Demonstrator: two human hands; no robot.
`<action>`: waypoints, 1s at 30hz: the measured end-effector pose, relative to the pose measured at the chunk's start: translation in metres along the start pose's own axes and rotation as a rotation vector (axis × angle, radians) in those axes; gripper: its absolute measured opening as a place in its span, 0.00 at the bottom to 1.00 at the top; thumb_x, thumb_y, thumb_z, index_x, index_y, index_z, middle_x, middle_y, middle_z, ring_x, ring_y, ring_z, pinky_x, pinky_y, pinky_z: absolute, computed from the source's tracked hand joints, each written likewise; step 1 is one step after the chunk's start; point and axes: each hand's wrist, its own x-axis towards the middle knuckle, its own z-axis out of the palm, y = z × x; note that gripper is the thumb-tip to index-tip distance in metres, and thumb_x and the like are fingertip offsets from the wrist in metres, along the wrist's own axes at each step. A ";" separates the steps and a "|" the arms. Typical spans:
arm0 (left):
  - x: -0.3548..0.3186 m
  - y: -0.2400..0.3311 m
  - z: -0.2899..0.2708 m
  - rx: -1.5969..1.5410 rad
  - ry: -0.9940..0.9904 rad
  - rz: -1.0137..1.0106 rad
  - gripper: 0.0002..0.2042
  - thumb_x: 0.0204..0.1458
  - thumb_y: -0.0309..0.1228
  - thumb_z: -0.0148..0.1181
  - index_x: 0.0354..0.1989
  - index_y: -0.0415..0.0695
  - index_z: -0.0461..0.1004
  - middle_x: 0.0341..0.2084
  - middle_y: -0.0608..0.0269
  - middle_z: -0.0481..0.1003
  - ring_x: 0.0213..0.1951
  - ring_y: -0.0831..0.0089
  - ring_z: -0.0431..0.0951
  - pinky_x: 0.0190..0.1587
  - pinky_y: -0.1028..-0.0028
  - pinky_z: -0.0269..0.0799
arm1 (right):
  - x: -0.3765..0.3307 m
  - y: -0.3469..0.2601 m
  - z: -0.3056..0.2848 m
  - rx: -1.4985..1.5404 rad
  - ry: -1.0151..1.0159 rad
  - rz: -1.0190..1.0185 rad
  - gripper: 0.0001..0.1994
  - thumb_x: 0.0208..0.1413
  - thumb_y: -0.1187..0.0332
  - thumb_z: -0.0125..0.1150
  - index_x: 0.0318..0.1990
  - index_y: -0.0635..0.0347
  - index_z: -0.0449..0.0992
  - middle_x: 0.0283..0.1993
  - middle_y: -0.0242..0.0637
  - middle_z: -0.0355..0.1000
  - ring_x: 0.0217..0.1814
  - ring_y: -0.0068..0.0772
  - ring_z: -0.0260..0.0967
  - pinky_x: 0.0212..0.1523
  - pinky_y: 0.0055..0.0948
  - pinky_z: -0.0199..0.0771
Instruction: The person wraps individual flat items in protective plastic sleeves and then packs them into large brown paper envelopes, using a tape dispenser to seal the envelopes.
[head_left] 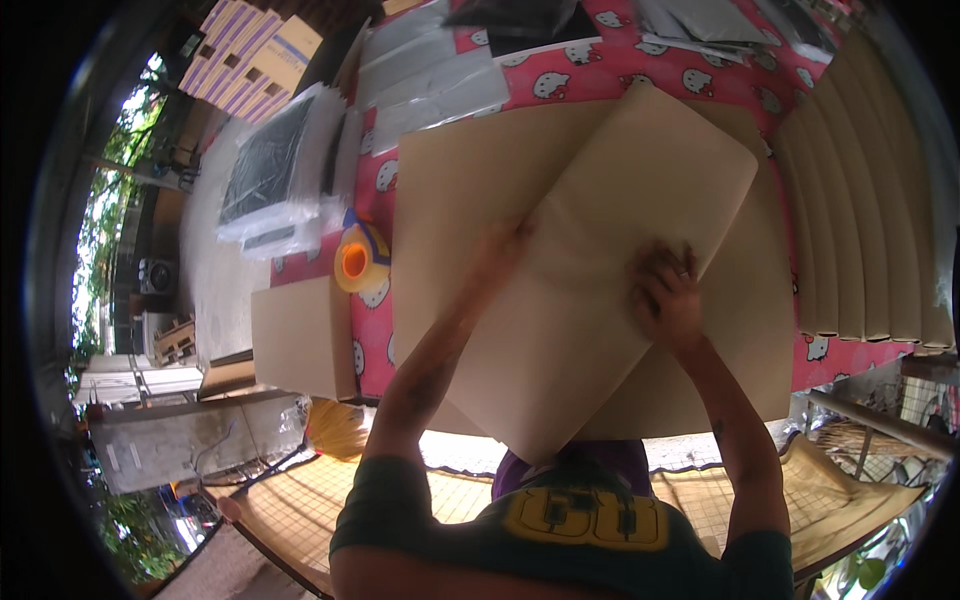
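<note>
A long brown cardboard piece point(600, 220) with rounded corners lies diagonally over a wider brown cardboard sheet point(450, 180) on the table. Its near end reaches the table's front edge, close to my body. My left hand point(508, 245) is at the left long edge of the upper piece, its fingers smeared by motion. On the right side of that piece rests my right hand point(668, 295), fingers bent and apart, holding nothing that I can see. Left of the sheets stands a tape dispenser point(375, 245) with a roll of tape on an orange core.
A pink cartoon-patterned cloth point(560, 85) covers the table. Flat brown cardboard pieces point(850, 210) are stacked at the right. Plastic-wrapped dark packets point(275, 165) and a brown box point(300, 335) lie left; clear plastic bags point(440, 105) lie at the back. Stacked boxes point(250, 60) stand far left.
</note>
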 end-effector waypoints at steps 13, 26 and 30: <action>0.028 0.008 0.005 -0.050 -0.063 0.247 0.16 0.63 0.39 0.50 0.46 0.37 0.75 0.36 0.45 0.78 0.38 0.56 0.79 0.42 0.59 0.71 | 0.002 -0.008 -0.005 -0.031 -0.007 0.108 0.14 0.47 0.71 0.61 0.44 0.50 0.79 0.51 0.31 0.73 0.67 0.43 0.62 0.69 0.67 0.46; 0.045 -0.002 0.003 -0.019 -0.053 0.523 0.24 0.67 0.44 0.40 0.66 0.44 0.62 0.59 0.39 0.67 0.62 0.48 0.65 0.64 0.60 0.59 | -0.006 -0.014 0.001 0.000 0.009 0.166 0.13 0.50 0.70 0.60 0.46 0.50 0.78 0.58 0.36 0.69 0.70 0.44 0.58 0.73 0.58 0.41; 0.037 0.019 -0.002 0.200 -0.036 0.510 0.26 0.67 0.45 0.37 0.71 0.48 0.53 0.63 0.40 0.62 0.63 0.45 0.63 0.65 0.57 0.58 | -0.028 -0.023 0.007 0.093 0.335 0.552 0.20 0.60 0.66 0.54 0.60 0.51 0.69 0.67 0.47 0.59 0.75 0.47 0.48 0.74 0.57 0.36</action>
